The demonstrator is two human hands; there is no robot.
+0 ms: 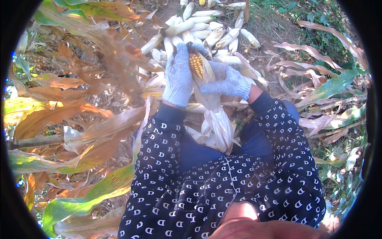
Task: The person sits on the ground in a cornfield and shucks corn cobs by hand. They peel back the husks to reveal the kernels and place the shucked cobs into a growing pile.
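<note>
An ear of corn [196,66] stands between my hands, with a strip of its yellow kernels bare and dry pale husk around the rest. My left hand [178,74], in a grey knitted glove, holds the ear along its left side near the dark tip. The gloved right hand [228,80] grips the dry husk [209,73] on the ear's right side. My palms and some fingertips are hidden behind the ear. Below it, a bunch of loose pale husks [219,128] hangs down between my knees.
A heap of ears in pale husks [206,30] lies on the soil beyond my hands. Another ear with bare yellow kernels [152,95] rests left of my left wrist. Dry corn leaves [74,119] crowd the left side. Grass and withered leaves [328,80] cover the right.
</note>
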